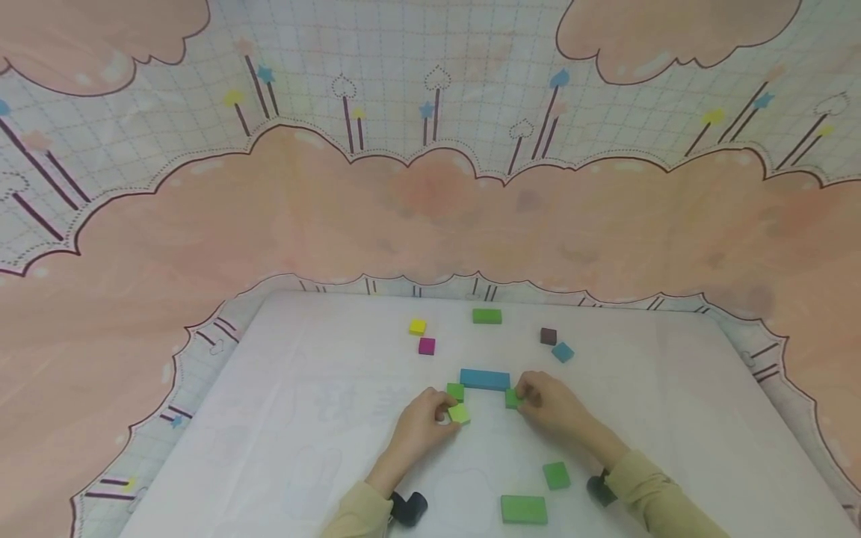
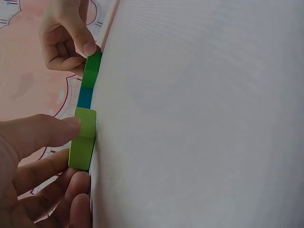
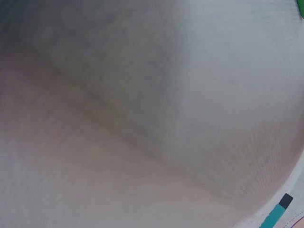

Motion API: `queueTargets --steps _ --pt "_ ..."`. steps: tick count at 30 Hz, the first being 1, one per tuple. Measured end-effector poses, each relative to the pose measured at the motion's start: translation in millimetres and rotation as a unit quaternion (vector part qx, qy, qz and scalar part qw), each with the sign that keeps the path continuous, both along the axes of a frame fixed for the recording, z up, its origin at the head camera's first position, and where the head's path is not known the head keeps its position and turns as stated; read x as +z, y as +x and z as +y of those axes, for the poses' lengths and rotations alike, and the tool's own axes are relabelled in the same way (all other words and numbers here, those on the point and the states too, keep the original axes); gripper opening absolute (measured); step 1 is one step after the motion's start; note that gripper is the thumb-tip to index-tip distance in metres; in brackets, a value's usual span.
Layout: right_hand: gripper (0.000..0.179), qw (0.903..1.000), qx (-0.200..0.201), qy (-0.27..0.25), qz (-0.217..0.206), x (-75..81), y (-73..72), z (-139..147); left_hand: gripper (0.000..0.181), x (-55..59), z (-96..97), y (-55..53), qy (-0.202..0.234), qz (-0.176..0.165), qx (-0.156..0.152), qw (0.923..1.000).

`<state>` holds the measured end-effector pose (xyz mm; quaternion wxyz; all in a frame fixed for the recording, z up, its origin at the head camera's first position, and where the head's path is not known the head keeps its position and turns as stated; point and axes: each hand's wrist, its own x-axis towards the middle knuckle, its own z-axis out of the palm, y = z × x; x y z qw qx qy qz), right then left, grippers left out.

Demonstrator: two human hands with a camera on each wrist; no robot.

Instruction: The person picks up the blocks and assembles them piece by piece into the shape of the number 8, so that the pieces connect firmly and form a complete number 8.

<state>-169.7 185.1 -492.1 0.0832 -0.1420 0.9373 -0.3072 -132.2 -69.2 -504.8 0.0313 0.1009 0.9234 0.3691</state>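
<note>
Head view: R hand hides pt of small green square block; yellowish cloth sleeves cut off, btm. R wrist: dark green thing cut off, top R; brownish blur.

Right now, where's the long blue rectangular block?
In the head view, the long blue block lies right of centre, a square green block by its left end and another by its right, against the right hand.
</note>
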Motion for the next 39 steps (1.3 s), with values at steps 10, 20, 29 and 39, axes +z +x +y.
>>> queueTargets --steps 10,20,29,39 --pt "0.016 0.9999 0.009 -0.003 0.004 2.8 1.0 0.4 0.03 -0.6 -4.1 3.9 0.026 0.0 -0.004 0.9997" --pt "0.016 0.9999 0.01 -0.003 0.003 2.5 0.6 0.7 0.027 -2.7 -3.8 4.4 0.035 -0.005 0.018 0.9992" --pt "0.015 1.0 0.006 0.0 0.002 2.0 0.9 0.2 0.026 -3.4 -3.5 3.4 0.041 -0.001 0.018 0.999" --pt "0.015 1.0 0.004 -0.002 -0.002 1.5 0.2 0.3 0.026 -1.3 -2.1 1.1 0.038 -0.01 0.031 0.9988"
